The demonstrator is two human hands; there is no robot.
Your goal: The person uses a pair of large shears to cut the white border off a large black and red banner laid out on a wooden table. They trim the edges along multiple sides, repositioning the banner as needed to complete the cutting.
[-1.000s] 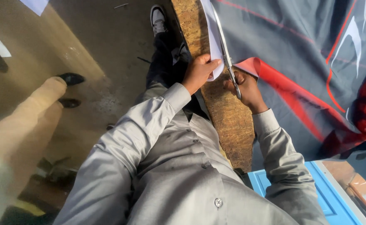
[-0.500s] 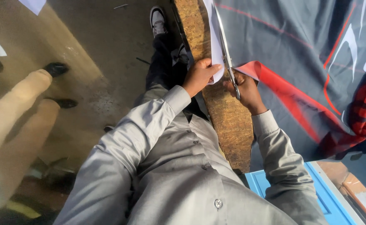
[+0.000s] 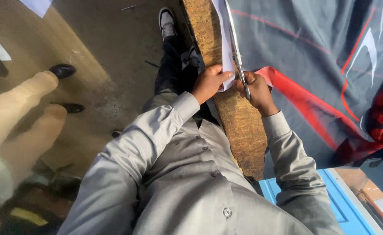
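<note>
Head view: my right hand (image 3: 257, 92) is gripping the scissors (image 3: 237, 56), blades pointing away along the white strip (image 3: 224, 39). My left hand (image 3: 209, 82) is pinching that strip just beside them.

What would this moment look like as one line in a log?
left hand: pinching white strip | right hand: holding scissors | blades: along strip edge | cloth: grey, red trim, on board | bystander's legs: left

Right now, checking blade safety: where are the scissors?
Head view, upper middle: the scissors sit in the right hand, blades along the white strip the left hand pinches.
</note>
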